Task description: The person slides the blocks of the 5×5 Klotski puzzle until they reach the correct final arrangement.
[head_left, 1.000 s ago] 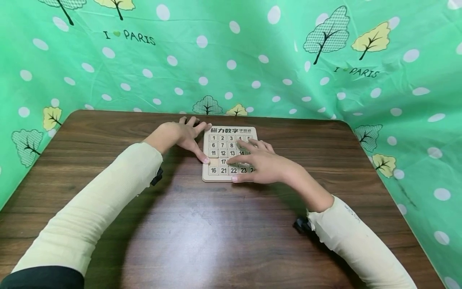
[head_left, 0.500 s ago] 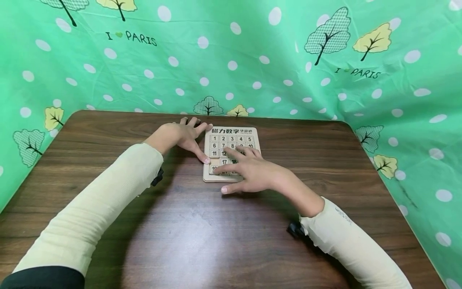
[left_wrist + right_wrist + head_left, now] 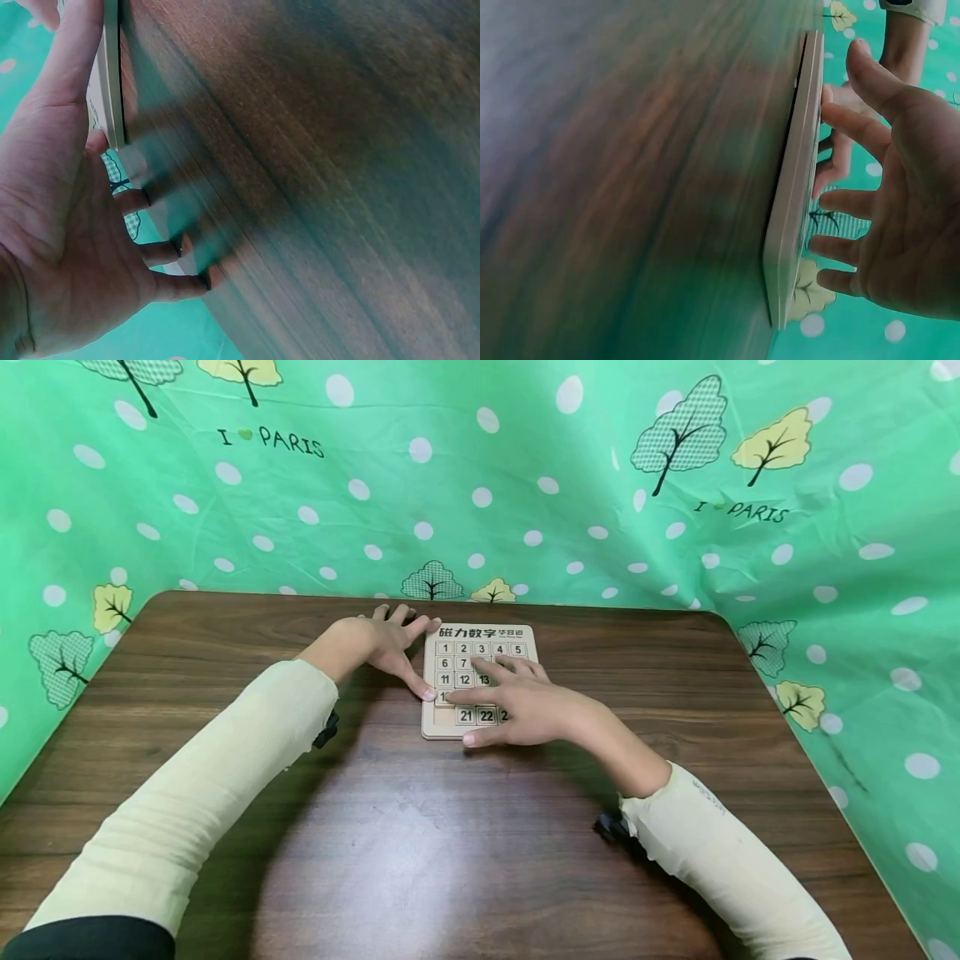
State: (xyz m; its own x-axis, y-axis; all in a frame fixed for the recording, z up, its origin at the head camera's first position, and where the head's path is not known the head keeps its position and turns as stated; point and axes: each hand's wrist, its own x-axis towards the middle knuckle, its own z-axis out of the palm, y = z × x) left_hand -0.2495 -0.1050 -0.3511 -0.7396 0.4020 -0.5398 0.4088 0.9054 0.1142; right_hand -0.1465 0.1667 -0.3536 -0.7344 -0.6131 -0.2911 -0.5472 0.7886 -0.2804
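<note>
A pale number slide puzzle [image 3: 429,727] lies flat at the far middle of the table, with rows of numbered tiles. Its bottom-left slot is bare, beside the 21 tile [image 3: 466,717]. My left hand [image 3: 384,647] braces the puzzle's left side: thumb at the edge low down, index finger at the top corner, other fingers spread. From the right, my right hand [image 3: 536,706] reaches over the board. Its index fingertip touches the leftmost fourth-row tile [image 3: 442,697], partly covering the number. Straight fingers show in the right wrist view. Several right-hand tiles are hidden beneath this hand.
The dark wooden table [image 3: 390,843] extends toward me and to both sides. Behind its far edge hangs a green curtain [image 3: 480,510] with white dots and printed trees. Both forearms wear pale sleeves [image 3: 225,768].
The right hand has shifted left, and its index finger has slid the 16 tile up from the bottom row. The bare slot is now at bottom left. The left hand has stayed put.
</note>
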